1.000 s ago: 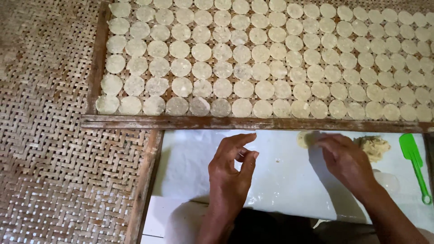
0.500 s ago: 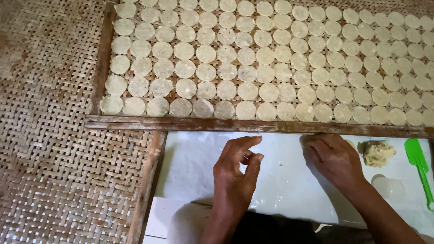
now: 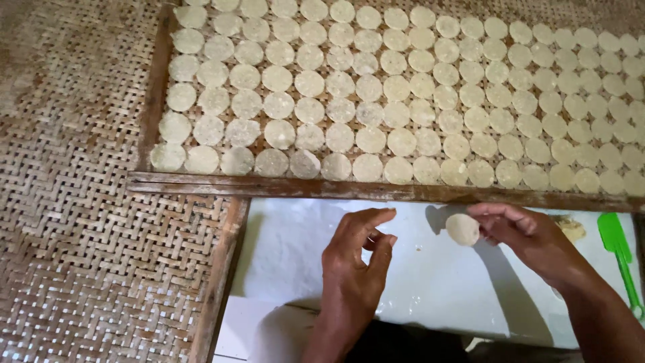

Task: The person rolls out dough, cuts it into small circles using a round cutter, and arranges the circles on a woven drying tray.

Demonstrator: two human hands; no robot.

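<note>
- A woven bamboo mat [image 3: 74, 269] filled the left side of the view, its strips crossing in a herringbone weave.
- A wooden-framed drying tray [image 3: 282, 186] lay across the top, its woven bed covered with rows of pale round discs [image 3: 363, 87] set close together (some touching, some just apart).
- Below the tray's near rail lay a white work surface [image 3: 443, 282], smooth and a little glossy.
- The left hand [image 3: 353, 272] hovered over that surface, holding nothing, fingers loosely curled and the thumb near the forefinger with a narrow gap between them.
- The right hand [image 3: 521, 232] pinched one thin flat dough disc [image 3: 462, 229] between thumb and fingertips, lifted just under the tray's rail and clear of the white surface.
- A small lump of dough [image 3: 572, 228] sat behind the right hand, mostly hidden by it.
- A green spatula [image 3: 615, 242] lay at the far right edge on the white surface, handle pointing toward the person.
</note>
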